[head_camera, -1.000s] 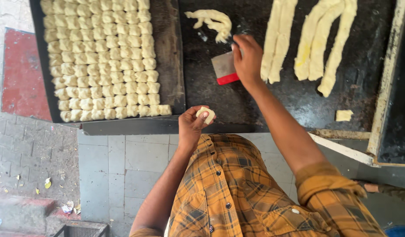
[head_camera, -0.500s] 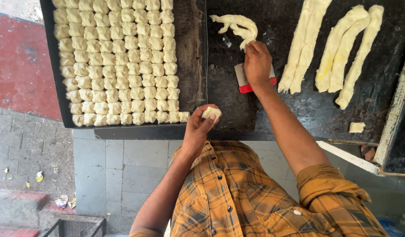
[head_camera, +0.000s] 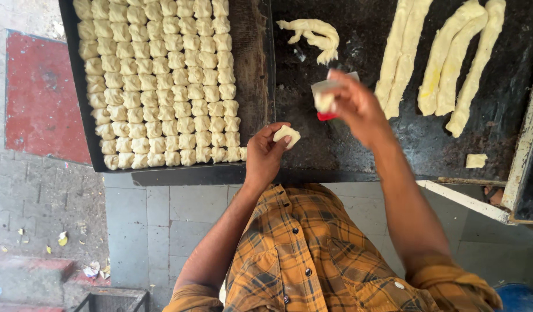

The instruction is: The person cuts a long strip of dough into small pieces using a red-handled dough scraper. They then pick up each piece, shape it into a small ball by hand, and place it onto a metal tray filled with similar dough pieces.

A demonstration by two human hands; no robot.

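Since the dark worktop (head_camera: 359,144) fills most of the view, start there: a big black slab w/ long ropes of pale dough (head_camera: 451,63) laid across its far right side and a ragged scrap of dough (head_camera: 312,34) near the middle. Left of it sits a black tray (head_camera: 255,86) packed w/ neat rows of small cut dough squares (head_camera: 156,86), nearly full; one strip at its right edge is bare.

The right hand (head_camera: 359,107) is lifted above the slab, pinching a scraper (head_camera: 330,95) w/ a red handle plus a small dough lump (head_camera: 324,103); it's blurred, so exact finger placement is hard to call. The left hand (head_camera: 266,153) is at the slab's near edge, fingertips closed round one cut dough piece (head_camera: 286,136).

That piece looks light, soft and prob. a bit tacky: it would dent if squeezed, so best held lightly by its edges.

Cut off: the slab's right end and the tray's top rows. A small offcut (head_camera: 476,160) lies alone at the right.
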